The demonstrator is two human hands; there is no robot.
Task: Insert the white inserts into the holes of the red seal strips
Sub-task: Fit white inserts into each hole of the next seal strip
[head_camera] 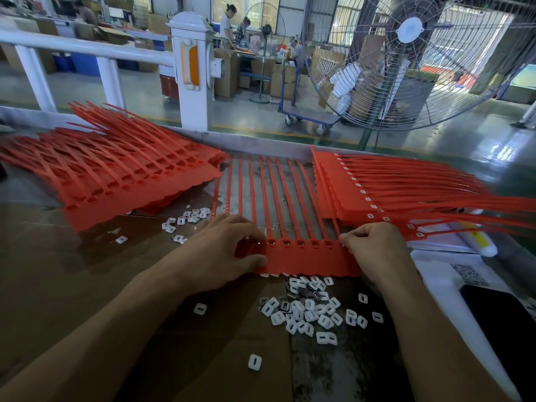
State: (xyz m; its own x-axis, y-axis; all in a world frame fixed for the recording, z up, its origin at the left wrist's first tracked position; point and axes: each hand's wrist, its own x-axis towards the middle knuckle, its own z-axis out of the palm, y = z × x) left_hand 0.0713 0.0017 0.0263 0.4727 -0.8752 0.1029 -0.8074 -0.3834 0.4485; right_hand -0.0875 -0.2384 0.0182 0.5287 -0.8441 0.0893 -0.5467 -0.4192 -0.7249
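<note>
loose white inserts (307,310), both hands gripping red seal strip (307,261)

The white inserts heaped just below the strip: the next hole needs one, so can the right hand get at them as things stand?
Probably yes. The heap of white inserts lies uncovered just below the right hand, which now pinches the red seal strip.

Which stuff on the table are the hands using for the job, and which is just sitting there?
For the job:
- red strip sheet, held by left hand and right hand
- white inserts
- left red stack
- right red stack

Just lying about:
- phone
- papers
- fan
</note>
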